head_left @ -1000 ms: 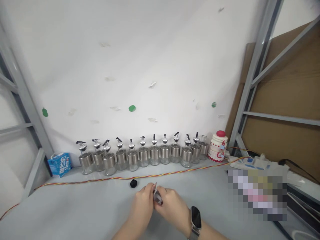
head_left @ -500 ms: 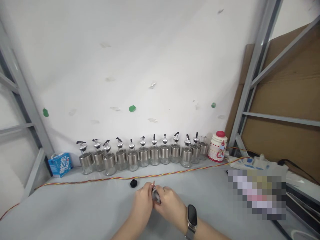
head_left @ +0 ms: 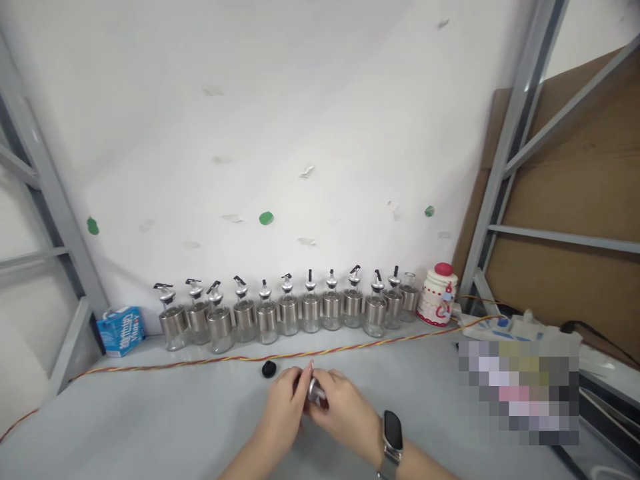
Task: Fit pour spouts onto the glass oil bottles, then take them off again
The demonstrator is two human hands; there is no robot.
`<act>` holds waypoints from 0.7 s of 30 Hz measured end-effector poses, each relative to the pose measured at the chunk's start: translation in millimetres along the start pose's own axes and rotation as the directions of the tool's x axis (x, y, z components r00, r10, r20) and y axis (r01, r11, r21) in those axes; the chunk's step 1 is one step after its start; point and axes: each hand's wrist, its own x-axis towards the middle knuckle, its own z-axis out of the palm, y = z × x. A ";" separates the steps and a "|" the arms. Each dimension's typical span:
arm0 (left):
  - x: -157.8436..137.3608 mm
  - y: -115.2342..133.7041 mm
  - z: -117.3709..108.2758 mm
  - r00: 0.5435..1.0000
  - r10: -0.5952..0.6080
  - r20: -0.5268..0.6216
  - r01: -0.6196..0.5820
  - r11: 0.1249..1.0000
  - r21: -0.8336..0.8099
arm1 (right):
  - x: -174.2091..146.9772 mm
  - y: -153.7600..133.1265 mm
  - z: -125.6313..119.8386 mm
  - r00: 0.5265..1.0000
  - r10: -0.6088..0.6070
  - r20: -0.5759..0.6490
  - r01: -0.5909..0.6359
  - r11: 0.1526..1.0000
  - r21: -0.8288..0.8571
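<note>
Both hands meet low in the middle of the head view, above the grey table. Between the fingers of my right hand is a small silver bottle pourer top, mostly covered by the fingers. My left hand is closed against its other side, with the thumb pressed along it. A black rubber stopper lies on the table just beyond my left hand. Behind stands a row of glass oil bottles with steel sleeves, most with pourer tops. The rightmost bottle has an open neck.
A twisted red-yellow wire crosses the table in front of the bottles. A blue carton is at the left, a white jar with a red lid at the right. Power strips and a blurred-out item lie further right.
My hands have turned the pourer top slightly and my left thumb has shifted along it. The whole view has moved a little; the bottles and stopper stay in place.
</note>
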 end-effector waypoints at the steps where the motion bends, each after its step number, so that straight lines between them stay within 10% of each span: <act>1: 0.5 -1.1 0.2 1.000 -0.006 -0.001 0.006 1.000 0.005 | -0.4 -1.0 0.1 1.000 -0.002 -0.004 0.002 1.000 0.008; 16: -10.0 -1.4 6.8 0.979 0.205 -0.001 -0.182 0.869 0.460 | -1.9 2.4 2.7 0.997 0.047 0.059 -0.049 0.998 0.037; 21: -10.7 -3.8 10.5 0.979 0.161 0.123 -0.201 0.694 0.692 | -3.2 4.8 6.0 0.996 0.058 0.075 -0.056 0.998 -0.023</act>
